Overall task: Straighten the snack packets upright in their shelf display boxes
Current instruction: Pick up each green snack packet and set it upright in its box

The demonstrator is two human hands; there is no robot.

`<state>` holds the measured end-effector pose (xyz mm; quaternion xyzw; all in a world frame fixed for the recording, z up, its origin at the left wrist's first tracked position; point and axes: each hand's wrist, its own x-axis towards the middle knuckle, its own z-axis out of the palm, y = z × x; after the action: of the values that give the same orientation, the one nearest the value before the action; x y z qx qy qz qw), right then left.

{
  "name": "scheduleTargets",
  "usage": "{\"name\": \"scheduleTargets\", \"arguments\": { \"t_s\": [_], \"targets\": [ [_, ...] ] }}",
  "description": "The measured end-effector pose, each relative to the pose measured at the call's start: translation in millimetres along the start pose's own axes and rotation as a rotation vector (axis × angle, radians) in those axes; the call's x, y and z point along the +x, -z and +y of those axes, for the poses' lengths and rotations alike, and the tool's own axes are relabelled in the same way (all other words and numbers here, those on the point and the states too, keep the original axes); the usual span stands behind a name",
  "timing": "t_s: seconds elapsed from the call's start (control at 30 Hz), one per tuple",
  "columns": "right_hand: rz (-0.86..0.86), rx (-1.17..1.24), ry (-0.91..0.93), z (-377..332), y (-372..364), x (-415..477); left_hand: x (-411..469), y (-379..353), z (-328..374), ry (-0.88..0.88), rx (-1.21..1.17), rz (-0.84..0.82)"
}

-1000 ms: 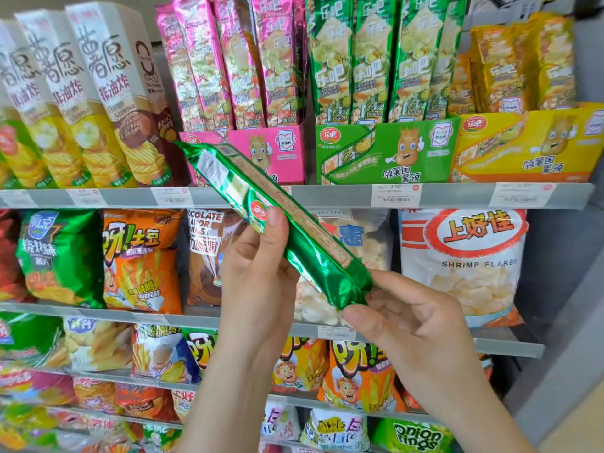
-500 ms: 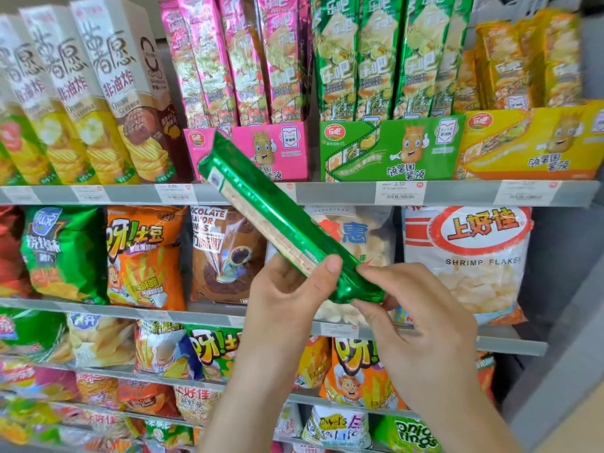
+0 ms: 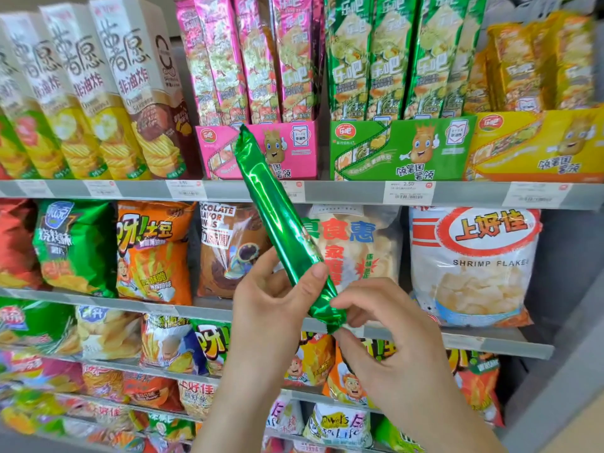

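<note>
Both hands met at the center of the frame on one long green packet point(image 3: 281, 220). The left hand point(image 3: 271, 308) gripped its lower part, thumb across the front and fingers behind, while the right hand point(image 3: 392, 348) pinched the crimped bottom end. The packet was tilted, its top leaning toward the upper left and overlapping the pink display box point(image 3: 294, 152) on the top shelf point(image 3: 343, 191). The green display box point(image 3: 402, 148), just right of the pink one, held matching packets standing upright.

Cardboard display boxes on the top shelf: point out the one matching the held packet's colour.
The green cardboard display box, between the pink box and yellow box; the long green foil packet matches only it.
</note>
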<state>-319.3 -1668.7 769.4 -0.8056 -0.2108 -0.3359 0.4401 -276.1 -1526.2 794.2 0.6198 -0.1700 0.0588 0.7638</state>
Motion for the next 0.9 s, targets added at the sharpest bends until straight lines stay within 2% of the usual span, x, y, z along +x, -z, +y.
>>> {"name": "scheduleTargets", "arguments": {
  "t_s": [0.1, 0.27, 0.33, 0.43, 0.5, 0.57, 0.63, 0.77, 0.9],
  "targets": [
    [-0.126, 0.429, -0.236, -9, 14, 8, 3, 19, 7, -0.005, 0.019, -0.105],
    [-0.094, 0.568, -0.337, -18, 27, 50, -6, 26, 11, 0.118, -0.353, -0.538],
    [-0.068, 0.681, -0.31, -22, 26, 69, -10, 19, 5, 0.171, -0.394, -0.595],
    [0.134, 0.725, -0.247, -27, 26, 90, -11, 8, -1, 0.22, -0.417, -0.502],
    [0.26, 0.694, -0.225, -27, 29, 100, -9, 4, -2, 0.113, -0.41, -0.41],
    [0.353, 0.648, -0.19, -25, 34, 105, -9, 2, -4, -0.01, -0.213, -0.313],
    [0.41, 0.598, -0.152, -24, 39, 109, -10, -2, -5, -0.077, -0.02, -0.236],
    [0.469, 0.505, -0.139, -26, 53, 114, -13, -14, -6, -0.224, -0.002, -0.058],
    [0.5, 0.404, -0.122, -27, 72, 118, -12, -28, -7, -0.433, 0.223, 0.12]
  ]
}}
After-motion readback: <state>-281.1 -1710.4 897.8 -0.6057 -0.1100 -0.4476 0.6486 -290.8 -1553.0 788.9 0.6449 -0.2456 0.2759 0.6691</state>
